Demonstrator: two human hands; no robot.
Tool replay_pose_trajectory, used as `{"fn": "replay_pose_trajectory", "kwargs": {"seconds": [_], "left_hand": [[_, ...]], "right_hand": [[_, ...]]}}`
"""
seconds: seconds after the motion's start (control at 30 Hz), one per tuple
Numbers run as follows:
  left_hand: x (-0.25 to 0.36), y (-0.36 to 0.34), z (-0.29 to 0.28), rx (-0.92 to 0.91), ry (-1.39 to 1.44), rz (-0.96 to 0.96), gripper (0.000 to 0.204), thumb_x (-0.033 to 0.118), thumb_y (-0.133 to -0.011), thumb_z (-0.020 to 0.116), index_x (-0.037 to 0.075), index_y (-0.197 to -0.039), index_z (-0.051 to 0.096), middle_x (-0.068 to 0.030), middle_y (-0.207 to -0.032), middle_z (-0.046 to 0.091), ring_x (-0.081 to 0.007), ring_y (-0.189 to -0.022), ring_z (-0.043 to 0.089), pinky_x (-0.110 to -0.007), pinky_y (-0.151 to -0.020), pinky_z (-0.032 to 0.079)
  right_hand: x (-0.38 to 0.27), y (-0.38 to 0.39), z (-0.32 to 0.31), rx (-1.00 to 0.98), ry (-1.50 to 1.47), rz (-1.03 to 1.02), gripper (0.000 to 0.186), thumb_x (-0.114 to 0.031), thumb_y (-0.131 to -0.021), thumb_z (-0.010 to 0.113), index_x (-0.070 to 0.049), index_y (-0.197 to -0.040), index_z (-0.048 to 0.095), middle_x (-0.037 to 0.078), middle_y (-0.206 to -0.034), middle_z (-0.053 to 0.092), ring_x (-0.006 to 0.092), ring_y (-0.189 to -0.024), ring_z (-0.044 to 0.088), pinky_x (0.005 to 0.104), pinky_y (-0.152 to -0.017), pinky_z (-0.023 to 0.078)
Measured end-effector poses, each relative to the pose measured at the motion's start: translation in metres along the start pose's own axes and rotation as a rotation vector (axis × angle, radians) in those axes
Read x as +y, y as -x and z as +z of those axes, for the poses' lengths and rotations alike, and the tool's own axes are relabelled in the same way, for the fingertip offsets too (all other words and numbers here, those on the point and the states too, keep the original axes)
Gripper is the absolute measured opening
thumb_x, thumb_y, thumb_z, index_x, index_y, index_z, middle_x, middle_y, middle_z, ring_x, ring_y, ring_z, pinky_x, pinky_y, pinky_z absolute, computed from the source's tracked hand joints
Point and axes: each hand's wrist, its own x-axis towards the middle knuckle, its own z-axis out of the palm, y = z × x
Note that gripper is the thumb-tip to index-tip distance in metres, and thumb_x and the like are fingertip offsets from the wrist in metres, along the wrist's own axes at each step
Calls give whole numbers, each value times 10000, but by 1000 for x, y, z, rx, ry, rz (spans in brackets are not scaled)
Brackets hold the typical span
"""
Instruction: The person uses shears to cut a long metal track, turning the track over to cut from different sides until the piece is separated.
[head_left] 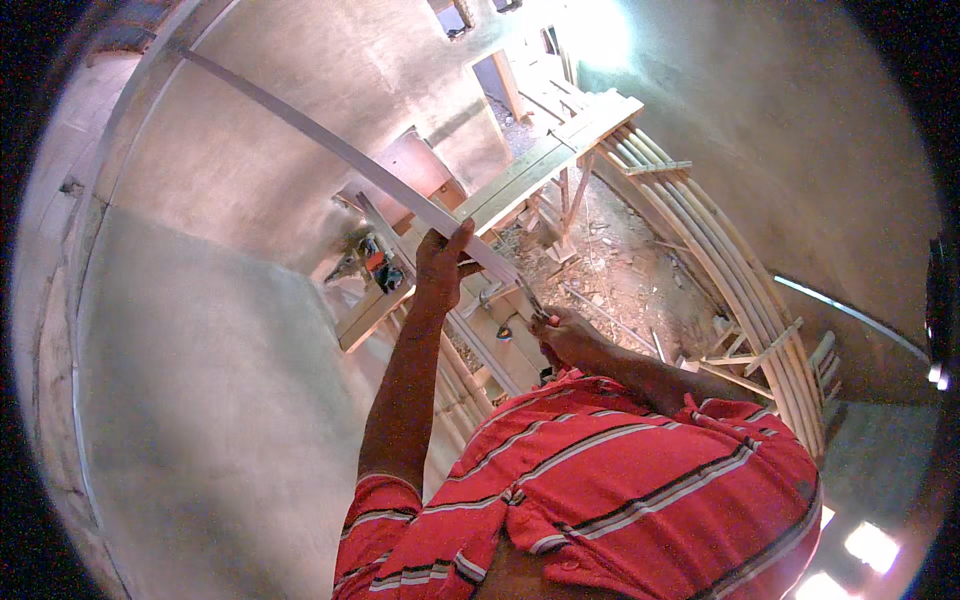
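Note:
A long, thin grey strip (330, 146) slants from the upper left down to the middle, its near end in front of my chest. My left hand (440, 268) is closed around it close to that end, thumb on top. Closed too is my right hand (572, 338), on a slim hand tool (536, 302) with a dark metallic tip. That tip meets or lies very near the strip's end; I cannot tell its exact kind. The palm side of my right hand is hidden.
Beyond my hands stands a long wooden workbench (545, 165). Several long wooden poles (735, 250) curve along the right. Wood scraps litter the floor (610, 265). Dark and red tools (380, 268) lie on a timber surface at left. Plastered walls (220, 340) surround the space.

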Motion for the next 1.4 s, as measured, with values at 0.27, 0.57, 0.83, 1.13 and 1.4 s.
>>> {"fn": "replay_pose_trajectory", "kwargs": {"seconds": [0.27, 0.57, 0.83, 1.13, 1.4], "left_hand": [[6, 0, 12, 29, 74, 26, 295, 299, -884, 735, 101, -978, 538, -26, -854, 593, -178, -761, 665, -375, -625, 615], [4, 0, 6, 23, 91, 28, 280, 285, -897, 722, 96, -984, 534, -14, -844, 585, -159, -732, 655, -350, -600, 609], [-4, 3, -7, 14, 146, 28, 259, 254, -901, 715, 94, -995, 534, -24, -853, 589, -166, -769, 655, -359, -622, 608], [-23, 30, -34, -104, 575, 130, 304, 257, -971, 615, 83, -1200, 516, -120, -1041, 640, -296, -987, 653, -483, -872, 559], [-27, 49, -61, -204, 568, 115, 423, 270, -997, 566, 76, -1360, 472, -149, -1137, 654, -326, -1048, 652, -509, -924, 534]], "right_hand": [[-4, -7, 1, 103, 5, -42, 281, -370, -984, 562, -121, -854, 563, -57, -570, 438, 66, -452, 416, 280, -384, 307], [-13, -2, 10, 115, -50, -70, 438, -555, -956, 550, -124, -890, 592, -64, -584, 447, 57, -452, 395, 272, -388, 300], [-3, -3, 12, 43, -68, -37, 200, -295, -994, 565, -129, -891, 520, -51, -587, 432, 78, -425, 416, 272, -369, 348], [-19, 12, -7, -280, 234, -55, 284, -272, -990, 595, -55, -1174, 591, -10, -822, 585, 99, -737, 562, 281, -693, 502], [-1, 1, -11, -240, 856, -609, 320, -318, -975, 578, -25, -1099, 609, 149, -822, 640, 244, -703, 588, 398, -703, 499]]}}
